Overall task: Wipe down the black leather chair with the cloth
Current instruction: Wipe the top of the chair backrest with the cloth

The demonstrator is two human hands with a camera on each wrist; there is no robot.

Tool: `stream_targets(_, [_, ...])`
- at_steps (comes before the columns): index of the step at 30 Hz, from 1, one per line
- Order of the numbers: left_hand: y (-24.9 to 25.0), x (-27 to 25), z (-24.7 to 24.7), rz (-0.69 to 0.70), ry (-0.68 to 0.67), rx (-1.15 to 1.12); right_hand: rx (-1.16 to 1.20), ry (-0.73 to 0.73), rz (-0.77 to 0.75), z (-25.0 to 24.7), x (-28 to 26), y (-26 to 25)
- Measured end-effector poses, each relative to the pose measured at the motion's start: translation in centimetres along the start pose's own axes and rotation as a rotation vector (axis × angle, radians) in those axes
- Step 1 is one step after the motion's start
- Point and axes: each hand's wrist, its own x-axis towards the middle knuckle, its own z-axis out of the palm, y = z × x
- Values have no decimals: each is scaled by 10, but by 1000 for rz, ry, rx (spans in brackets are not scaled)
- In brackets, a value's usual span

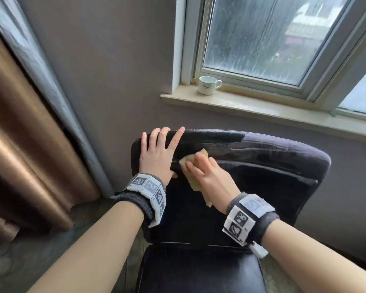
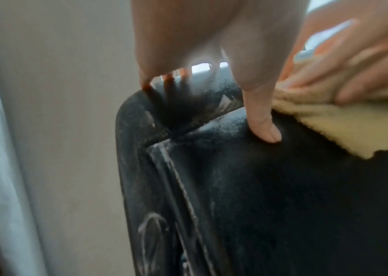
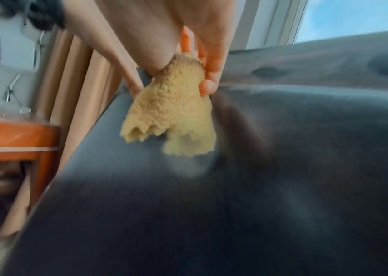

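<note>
The black leather chair point(image 1: 262, 176) stands under the window with its backrest facing me. Its upper band is wet and dark on the left and dusty grey on the right. My left hand point(image 1: 159, 153) lies flat on the top left corner of the backrest with fingers spread, and its thumb point(image 2: 261, 115) presses the leather point(image 2: 282, 205). My right hand point(image 1: 209, 176) holds a bunched yellow cloth point(image 1: 193, 182) against the upper backrest, just right of the left hand. In the right wrist view, fingers and thumb pinch the cloth point(image 3: 171, 115) while its loose end hangs over the leather point(image 3: 259, 186).
A white cup point(image 1: 207, 85) sits on the windowsill point(image 1: 262, 106) behind the chair. A brown and grey curtain point(image 1: 19, 144) hangs at the left beside the wall. The chair seat point(image 1: 199, 271) is below my wrists. An orange piece of furniture point(image 3: 11, 136) shows beyond the curtain.
</note>
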Motion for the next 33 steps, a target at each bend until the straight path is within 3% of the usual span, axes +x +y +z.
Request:
stream_targets(4, [0,1,2,-13,33,-79,115,109,-26,-12,32,-7])
stream_targets(9, [-16,0,13,19,136,-132,9,100,-115,13,36,-26])
stream_targets(13, [-19,0,9,48,48,-143,-30,72,-102,5,28,-10])
stream_targets(17, [-13,0,1,51,-11,-118,-37,-77,31,-5,-16,31])
stream_targets(21, [-3,0,-1,15,-23,-110,114,-79,203,-12,-7,9])
stream_targets(25, [-3,0,1,-9,-16,-122,139,-133,164,-4,20,-26])
stream_targets(28, [-8,0,2,4,-16,-86,141,-117,201,-2,3,-8])
stream_targets(33, [-2,1,-3,-8,-34,-56,202,-143,505,-25,-48,43])
